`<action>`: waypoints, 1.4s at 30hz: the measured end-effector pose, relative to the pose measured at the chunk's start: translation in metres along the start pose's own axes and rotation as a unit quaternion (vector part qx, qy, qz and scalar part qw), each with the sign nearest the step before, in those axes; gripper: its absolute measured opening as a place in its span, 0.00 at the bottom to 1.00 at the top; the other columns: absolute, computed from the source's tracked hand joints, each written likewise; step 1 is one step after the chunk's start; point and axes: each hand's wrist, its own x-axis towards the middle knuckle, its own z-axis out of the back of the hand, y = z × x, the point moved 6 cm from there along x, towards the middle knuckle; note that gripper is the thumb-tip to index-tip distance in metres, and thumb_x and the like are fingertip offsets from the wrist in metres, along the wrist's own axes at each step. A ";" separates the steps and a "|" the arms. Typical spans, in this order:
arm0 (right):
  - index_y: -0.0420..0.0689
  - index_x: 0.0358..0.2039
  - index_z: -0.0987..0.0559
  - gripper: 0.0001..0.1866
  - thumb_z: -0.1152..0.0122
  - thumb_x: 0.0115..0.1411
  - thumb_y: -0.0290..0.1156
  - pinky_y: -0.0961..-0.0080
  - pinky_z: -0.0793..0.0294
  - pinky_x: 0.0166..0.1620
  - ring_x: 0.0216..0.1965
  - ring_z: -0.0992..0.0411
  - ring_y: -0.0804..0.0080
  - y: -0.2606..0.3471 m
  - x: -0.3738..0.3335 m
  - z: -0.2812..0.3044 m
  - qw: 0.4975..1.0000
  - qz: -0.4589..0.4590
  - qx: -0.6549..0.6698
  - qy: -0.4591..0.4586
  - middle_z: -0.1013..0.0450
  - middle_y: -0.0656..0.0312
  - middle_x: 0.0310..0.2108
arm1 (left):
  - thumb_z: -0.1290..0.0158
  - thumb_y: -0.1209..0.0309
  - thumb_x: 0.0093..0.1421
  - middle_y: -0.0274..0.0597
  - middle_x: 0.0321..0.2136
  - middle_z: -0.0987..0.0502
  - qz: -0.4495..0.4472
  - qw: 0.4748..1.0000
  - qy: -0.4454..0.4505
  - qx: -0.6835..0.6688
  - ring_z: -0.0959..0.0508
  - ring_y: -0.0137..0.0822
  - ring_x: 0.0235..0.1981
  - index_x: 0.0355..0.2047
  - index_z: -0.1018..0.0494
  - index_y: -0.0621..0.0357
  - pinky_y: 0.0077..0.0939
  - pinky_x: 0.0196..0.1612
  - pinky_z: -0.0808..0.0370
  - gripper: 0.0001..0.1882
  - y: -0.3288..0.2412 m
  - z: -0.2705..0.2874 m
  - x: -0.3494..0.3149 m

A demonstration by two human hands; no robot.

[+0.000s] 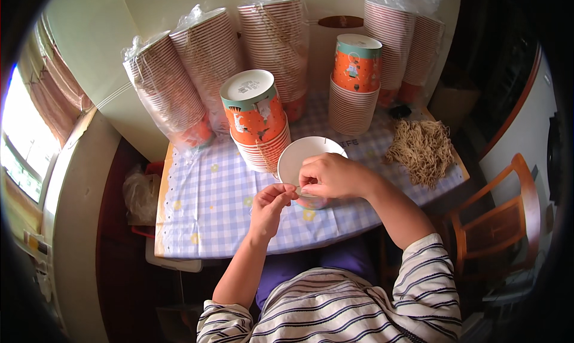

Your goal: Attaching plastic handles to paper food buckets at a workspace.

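Pressed together at the tips, the fingers of the left hand (269, 211) meet those of the right hand (335, 174) at the near rim of a white-lined paper tub (299, 153); whatever they pinch is too small to tell. The tub sits mouth up near the middle of a table spread with a blue-and-white checked cloth (206, 217), dotted with yellow flowers and faintly creased. Just beyond, a round stack of upside-down tubs (254, 119) shows orange paper, a green band and ridged pale rims; another stack (356, 83) stands farther right. Tall stacks in crinkled clear plastic (272, 50) line the far wall. Right lies a tangled heap of coarse tan string (422, 151). A glossy wooden chair (495, 226) stands right, a bright window (24, 139) and brown curtain (63, 83) left.
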 end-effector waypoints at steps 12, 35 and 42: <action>0.42 0.25 0.25 0.06 0.38 0.47 0.29 0.67 0.31 0.39 0.32 0.29 0.61 -0.001 0.017 -0.006 0.980 0.094 -0.046 -0.167 0.29 0.60 0.28 | 0.45 0.76 0.57 0.37 0.30 0.23 -0.019 0.998 0.038 0.054 0.25 0.25 0.32 0.35 0.26 0.66 0.17 0.39 0.28 0.07 0.002 -0.004 -0.009; 0.46 0.27 0.24 0.09 0.35 0.43 0.25 0.70 0.34 0.38 0.31 0.31 0.68 0.007 -0.031 -0.042 0.964 0.087 -0.135 -0.213 0.31 0.66 0.28 | 0.46 0.79 0.57 0.39 0.31 0.23 -0.040 0.998 0.035 0.033 0.25 0.26 0.33 0.34 0.28 0.67 0.19 0.40 0.28 0.05 0.003 0.004 -0.014; 0.46 0.27 0.25 0.08 0.35 0.45 0.25 0.69 0.34 0.36 0.29 0.32 0.67 0.023 -0.052 -0.058 0.946 0.025 -0.167 -0.278 0.33 0.65 0.26 | 0.44 0.80 0.54 0.39 0.30 0.22 -0.076 0.993 -0.034 0.088 0.25 0.24 0.32 0.32 0.27 0.66 0.17 0.39 0.29 0.05 0.008 0.004 -0.029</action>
